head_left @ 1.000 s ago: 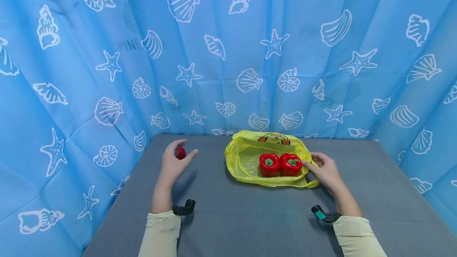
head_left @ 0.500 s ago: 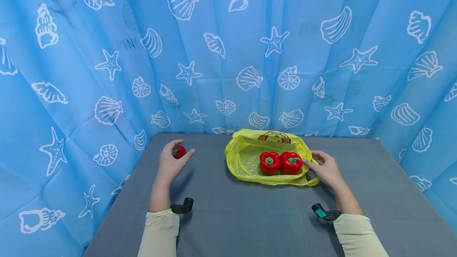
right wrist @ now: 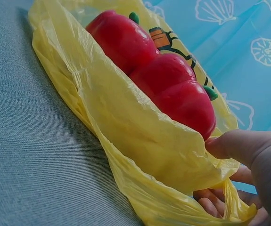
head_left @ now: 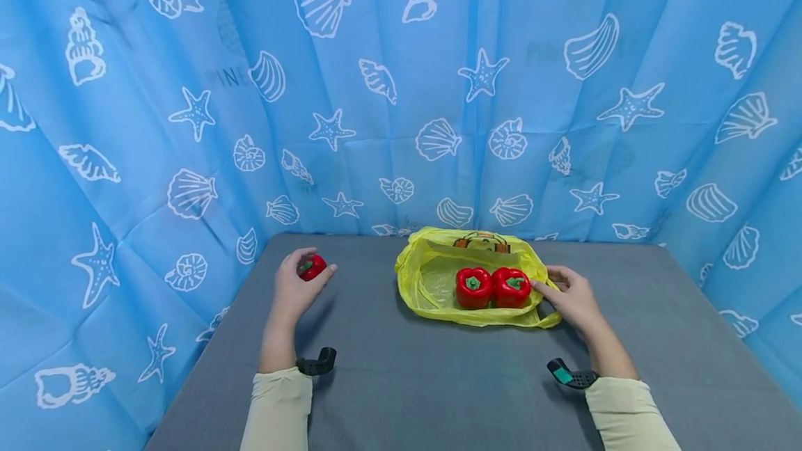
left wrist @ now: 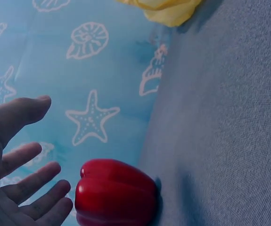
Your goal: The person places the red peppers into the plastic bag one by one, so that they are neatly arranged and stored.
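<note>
My left hand (head_left: 298, 285) hovers at the far left of the table, thumb and fingers spread apart. Just beyond its palm stands a red bell pepper (head_left: 312, 268) with a green stem; the left wrist view shows this bell pepper (left wrist: 116, 193) on the cloth beside the fingertips. At the right, my right hand (head_left: 570, 300) grips the side of a yellow plastic bag (right wrist: 140, 136), thumb at the opening and fingers behind the handle. Inside the bag's wide mouth sit two red bell peppers, a left one (head_left: 473, 288) and a right one (head_left: 511, 287), side by side and touching.
A grey cloth (head_left: 426, 388) covers the table. Blue curtains (head_left: 401, 89) with white shell and starfish prints stand close behind it and along both sides. A black band (head_left: 318, 362) is on the left wrist, another (head_left: 571, 374) on the right.
My left hand has shifted a little to the left, so more of the bell pepper beside it shows. My right hand and the bag have stayed put.
</note>
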A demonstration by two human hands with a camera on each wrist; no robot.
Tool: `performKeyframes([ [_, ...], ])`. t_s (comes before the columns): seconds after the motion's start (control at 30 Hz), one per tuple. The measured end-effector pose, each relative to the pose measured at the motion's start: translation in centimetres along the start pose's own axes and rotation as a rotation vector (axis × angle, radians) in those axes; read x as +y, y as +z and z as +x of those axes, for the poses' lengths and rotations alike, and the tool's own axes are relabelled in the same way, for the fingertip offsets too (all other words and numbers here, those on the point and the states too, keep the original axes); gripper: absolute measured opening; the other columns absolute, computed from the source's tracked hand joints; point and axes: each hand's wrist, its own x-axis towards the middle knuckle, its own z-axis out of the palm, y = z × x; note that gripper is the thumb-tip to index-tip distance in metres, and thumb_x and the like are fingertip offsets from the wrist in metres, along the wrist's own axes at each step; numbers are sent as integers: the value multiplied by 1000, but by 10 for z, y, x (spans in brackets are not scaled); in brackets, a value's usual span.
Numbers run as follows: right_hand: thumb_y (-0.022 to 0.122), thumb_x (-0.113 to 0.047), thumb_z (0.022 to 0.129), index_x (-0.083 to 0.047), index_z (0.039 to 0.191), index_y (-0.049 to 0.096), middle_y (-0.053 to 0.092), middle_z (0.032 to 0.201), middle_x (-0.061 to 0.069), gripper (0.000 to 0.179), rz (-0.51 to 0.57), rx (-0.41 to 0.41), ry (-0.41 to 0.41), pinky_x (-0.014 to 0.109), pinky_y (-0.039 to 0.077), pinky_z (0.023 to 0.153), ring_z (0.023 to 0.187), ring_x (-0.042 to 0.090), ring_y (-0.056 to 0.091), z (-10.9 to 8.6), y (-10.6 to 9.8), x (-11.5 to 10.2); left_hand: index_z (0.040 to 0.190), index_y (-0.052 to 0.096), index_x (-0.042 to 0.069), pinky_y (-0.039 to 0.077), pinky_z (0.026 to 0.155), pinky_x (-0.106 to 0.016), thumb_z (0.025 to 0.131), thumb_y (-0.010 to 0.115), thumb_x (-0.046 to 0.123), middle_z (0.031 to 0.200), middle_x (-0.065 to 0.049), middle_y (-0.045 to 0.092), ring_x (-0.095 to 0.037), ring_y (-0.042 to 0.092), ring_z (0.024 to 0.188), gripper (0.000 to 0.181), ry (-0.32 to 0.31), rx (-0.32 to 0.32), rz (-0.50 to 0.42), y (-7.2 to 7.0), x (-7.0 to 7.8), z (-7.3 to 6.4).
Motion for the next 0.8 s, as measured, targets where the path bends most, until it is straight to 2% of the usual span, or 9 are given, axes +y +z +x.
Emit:
performKeyframes([
  [0.4, 65, -42, 106, 6, 156, 42, 49, 153, 34, 73, 3, 5, -8, 60, 48, 115, 142, 50, 51, 0, 1, 0, 148, 54, 13, 57, 103, -61, 93, 82, 35, 150, -18, 53, -40, 51, 138, 66, -50, 21, -9, -11, -9, 0],
  [0.63, 64, -40, 107, 5, 156, 42, 48, 153, 34, 71, 0, 4, -6, 61, 48, 115, 142, 50, 50, -1, 1, -1, 149, 54, 12, 50, 113, -60, 96, 80, 32, 151, -18, 52, -39, 48, 141, 62, -79, 48, -16, -12, -18, 1],
  [0.8, 64, -43, 106, 5, 156, 42, 48, 153, 34, 73, -1, 4, -4, 61, 47, 116, 141, 51, 50, -1, 1, -1, 155, 48, 11, 49, 114, -62, 94, 81, 31, 155, -20, 49, -41, 46, 144, 72, -88, 43, -20, -14, -25, 1],
])
